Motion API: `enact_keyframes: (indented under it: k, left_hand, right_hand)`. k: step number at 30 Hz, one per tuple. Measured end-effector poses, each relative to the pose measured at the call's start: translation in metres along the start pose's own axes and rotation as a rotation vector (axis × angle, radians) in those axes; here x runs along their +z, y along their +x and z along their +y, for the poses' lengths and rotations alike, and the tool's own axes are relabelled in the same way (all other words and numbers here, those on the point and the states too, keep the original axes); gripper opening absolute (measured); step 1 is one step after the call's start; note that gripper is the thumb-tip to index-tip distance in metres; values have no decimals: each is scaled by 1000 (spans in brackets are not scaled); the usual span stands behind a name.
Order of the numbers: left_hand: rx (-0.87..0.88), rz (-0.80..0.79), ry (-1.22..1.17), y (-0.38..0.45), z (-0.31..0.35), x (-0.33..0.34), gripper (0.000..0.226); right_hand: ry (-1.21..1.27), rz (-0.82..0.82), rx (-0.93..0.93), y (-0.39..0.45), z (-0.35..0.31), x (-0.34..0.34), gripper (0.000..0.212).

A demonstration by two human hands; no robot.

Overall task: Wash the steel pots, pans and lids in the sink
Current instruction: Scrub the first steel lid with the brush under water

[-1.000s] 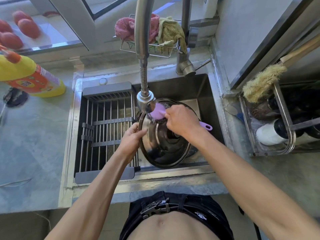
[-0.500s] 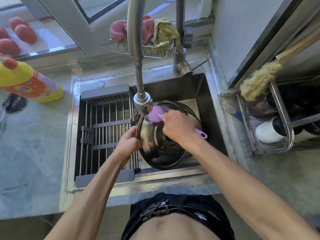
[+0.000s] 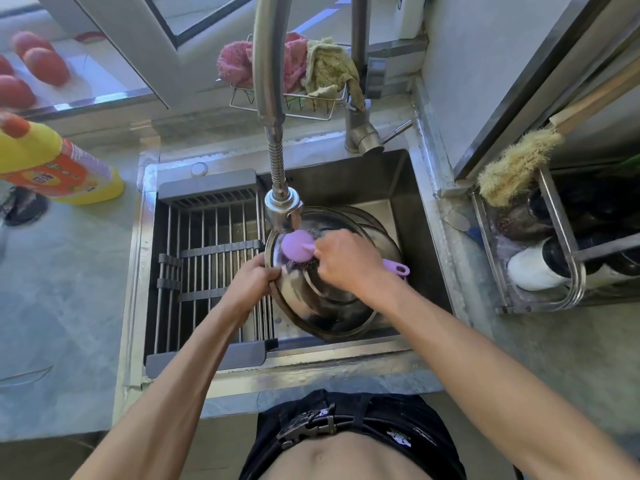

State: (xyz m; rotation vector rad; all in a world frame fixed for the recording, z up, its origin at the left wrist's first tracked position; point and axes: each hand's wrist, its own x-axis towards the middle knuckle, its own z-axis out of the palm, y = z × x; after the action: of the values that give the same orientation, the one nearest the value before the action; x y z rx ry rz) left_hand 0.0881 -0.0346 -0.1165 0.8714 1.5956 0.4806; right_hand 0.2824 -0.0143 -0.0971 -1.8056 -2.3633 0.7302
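The left hand (image 3: pixel 254 284) grips the near-left rim of a steel lid (image 3: pixel 322 299), fingers curled over the edge, and holds it tilted over the sink (image 3: pixel 381 181). The right hand (image 3: pixel 348 259) is closed round the handle of a purple scrubbing brush (image 3: pixel 296 244); the handle's looped end sticks out past the wrist on the hand's right. The brush head lies just left of the right hand's knuckles and presses on the upper left part of the lid, with dark bristles showing under the purple back. The two hands are near each other, the brush head between them and slightly farther from the person.

Directly beyond the brush head hangs the spray head of the faucet (image 3: pixel 282 202), almost touching it. Whether water runs cannot be told. Under the left hand and stretching to its left sits a grey roll-up drying rack (image 3: pixel 204 265) across the left half of the sink.

Far to the left of the left hand, on the counter, stands a yellow detergent bottle (image 3: pixel 52 164). Beyond the faucet, a wire basket holds a pink cloth (image 3: pixel 235 64) and a yellowish cloth (image 3: pixel 329 69). To the right of the right hand, well apart, a steel caddy (image 3: pixel 575 278) carries a bristly brush (image 3: pixel 516 164).
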Motion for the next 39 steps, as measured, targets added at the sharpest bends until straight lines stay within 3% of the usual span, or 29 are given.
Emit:
enact_keyframes:
  k: [3,9,13,15,16,18,23,27,29,32,34,37,39]
  left_hand:
    - [20,-46,21,-3,-8,-1,26]
    - [87,-36,26,-3,-10,-3,60]
    - [58,8,48,1,-9,-5,41]
    - [37,47,-14,4,-4,-3,15]
    - [45,70,-21,5,0,-1,14]
    - [91,82,-11,5,3,0,12]
    - [60,29,-7,-2,-4,2,27]
    - [45,44,27,-2,-11,0,38]
    - [39,33,51,-2,-9,0,48]
    - [30,16,46,0,-6,2,53]
    - [26,3,39,1,-4,1,44]
    - [33,25,-34,1,-5,-2,8]
    - [46,43,-11,4,-7,-3,19]
  right_hand:
    - [17,47,161,19,17,-6,16]
    - [-64,-51,-104,-6,-10,-3,17]
    - [-42,49,79,16,6,-14,18]
    - [-49,54,39,12,2,-13,21]
    - [-67,33,-22,8,-2,-10,22]
    - [-72,-24,-89,1,-4,-5,22]
    - [-5,7,199,21,23,-9,17]
    - [-55,-59,-76,1,-1,1,22]
    - [-53,-58,-123,0,-3,0,23]
    - [11,66,85,20,13,-9,23]
    - [-3,127,144,23,16,-11,24]
    - [-36,66,-76,4,0,-3,22]
    - [-39,23,-102,1,2,0,23]
